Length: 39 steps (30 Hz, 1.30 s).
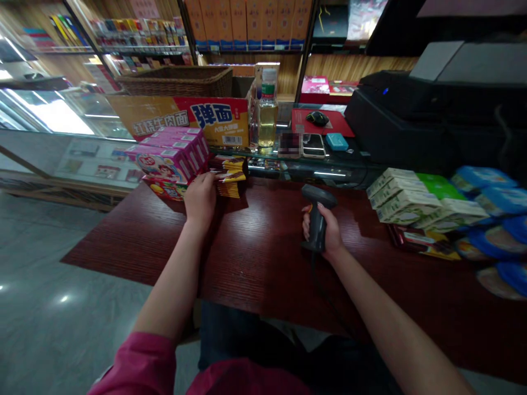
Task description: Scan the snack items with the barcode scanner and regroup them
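At centre frame, the right hand (325, 230) is closed around a dark scanner (318, 216), held upright just above the red-brown counter (263, 258). Left of centre, the left hand (200, 198) lies half open, its fingertips on a stack of yellow-brown packets (231, 178) beside pink boxes (171, 153). White cartons (405, 200) lie at right.

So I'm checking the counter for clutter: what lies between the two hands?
In the head view, only bare dark-red countertop lies between the left hand, on the brown-and-yellow packets, and the right hand, gripping the barcode scanner.
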{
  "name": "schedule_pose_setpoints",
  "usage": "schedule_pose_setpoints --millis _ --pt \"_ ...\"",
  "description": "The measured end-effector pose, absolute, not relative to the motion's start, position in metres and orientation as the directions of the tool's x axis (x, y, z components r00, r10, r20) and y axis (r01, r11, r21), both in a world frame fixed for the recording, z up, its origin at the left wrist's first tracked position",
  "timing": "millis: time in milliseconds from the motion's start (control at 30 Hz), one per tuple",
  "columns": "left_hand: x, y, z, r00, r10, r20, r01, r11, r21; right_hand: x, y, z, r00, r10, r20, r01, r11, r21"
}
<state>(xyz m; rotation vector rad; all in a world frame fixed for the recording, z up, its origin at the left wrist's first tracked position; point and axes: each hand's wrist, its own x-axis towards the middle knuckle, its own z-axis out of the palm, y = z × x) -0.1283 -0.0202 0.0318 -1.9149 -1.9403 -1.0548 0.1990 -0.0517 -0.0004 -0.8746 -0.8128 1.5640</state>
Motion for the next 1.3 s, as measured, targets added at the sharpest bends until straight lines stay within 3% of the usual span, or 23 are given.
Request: schedule_pose_setpoints --millis 133,567,900,1067,1167,1300 --pt "-0.118 -0.022 0.032 -0.063 0.804 0.591 0.953 -0.128 0.275 0.201 -0.051 0.000 -0.126 0.985 -0.121 -0.450 -0.165 -0.877" --pt "-0.083 -0.036 0.030 -0.023 0.864 0.503 0.961 -0.120 0.249 0.201 -0.051 0.000 -0.134 0.976 -0.174 -0.442 -0.216 -0.870" --pt "-0.094 -0.028 0.026 -0.051 0.860 0.508 0.947 -0.120 0.299 0.198 -0.050 0.002 -0.146 0.974 -0.173 -0.435 -0.221 -0.873" --pt "-0.082 -0.033 0.025 -0.089 0.814 0.575 0.914 -0.163 0.372 0.198 -0.051 0.002 -0.095 0.992 -0.085 -0.465 -0.120 -0.877" --pt "-0.052 -0.041 0.022 0.086 0.796 0.599 0.896 -0.324 0.302 0.205 -0.058 0.002 -0.051 0.998 -0.041 -0.466 -0.060 -0.883" --pt "0.018 -0.053 0.010 0.488 0.712 0.505 0.731 -0.649 0.210 0.233 -0.076 0.001 -0.006 0.998 -0.068 -0.465 -0.063 -0.883"
